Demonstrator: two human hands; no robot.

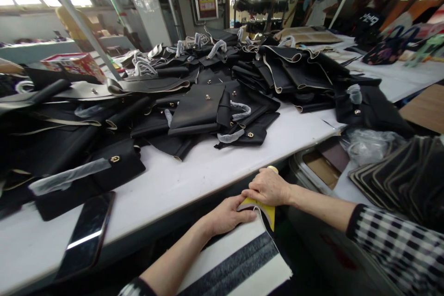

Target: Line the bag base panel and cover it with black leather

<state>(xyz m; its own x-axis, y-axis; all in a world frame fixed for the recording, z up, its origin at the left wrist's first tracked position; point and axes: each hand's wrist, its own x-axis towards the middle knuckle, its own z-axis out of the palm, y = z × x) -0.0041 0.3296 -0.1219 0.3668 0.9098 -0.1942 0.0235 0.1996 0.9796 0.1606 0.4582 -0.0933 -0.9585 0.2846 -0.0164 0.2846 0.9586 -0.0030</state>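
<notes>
My left hand (227, 215) rests below the table's front edge, fingers curled onto the top edge of a yellow piece (268, 212) attached to a white and dark panel (236, 259) on my lap. My right hand (268, 188) lies just above it, fingers closed over the same yellow piece, with a yellowish round end (273, 169) showing behind the knuckles. Both hands sit in front of the white table (194, 175).
Heaps of black leather bag parts with gold snaps (208, 101) cover the table. A black phone (86, 233) lies near the front left edge. At right are a tray (319, 166), a stack of dark pieces (405, 180) and crumpled plastic (367, 143). People stand far back.
</notes>
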